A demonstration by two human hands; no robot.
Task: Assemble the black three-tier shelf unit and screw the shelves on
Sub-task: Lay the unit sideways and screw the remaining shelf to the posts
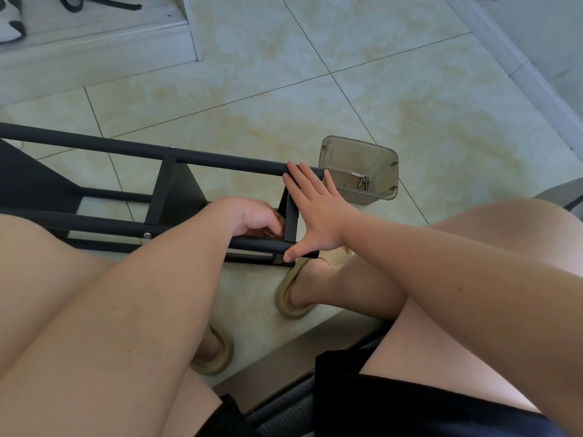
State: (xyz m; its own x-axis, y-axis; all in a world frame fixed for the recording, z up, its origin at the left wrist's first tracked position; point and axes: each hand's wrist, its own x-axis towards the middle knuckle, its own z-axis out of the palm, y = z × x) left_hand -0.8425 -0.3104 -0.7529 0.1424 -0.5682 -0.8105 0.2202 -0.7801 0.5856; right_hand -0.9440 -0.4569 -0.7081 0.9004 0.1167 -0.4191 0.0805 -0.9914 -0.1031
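The black shelf unit lies on its side on the tiled floor in front of my knees. Its round poles run left to right, and black shelf panels stand between them. My right hand is spread flat across the unit's right end: the fingertips touch the far pole and the thumb presses on the near pole. My left hand is curled inside the frame beside the end shelf panel. Its fingers are hidden; whether they hold anything I cannot see. A screw head shows on the near pole.
A clear plastic tub with several screws in it stands on the floor just right of the unit. My feet in tan slippers are below the frame. A white baseboard step runs along the top left.
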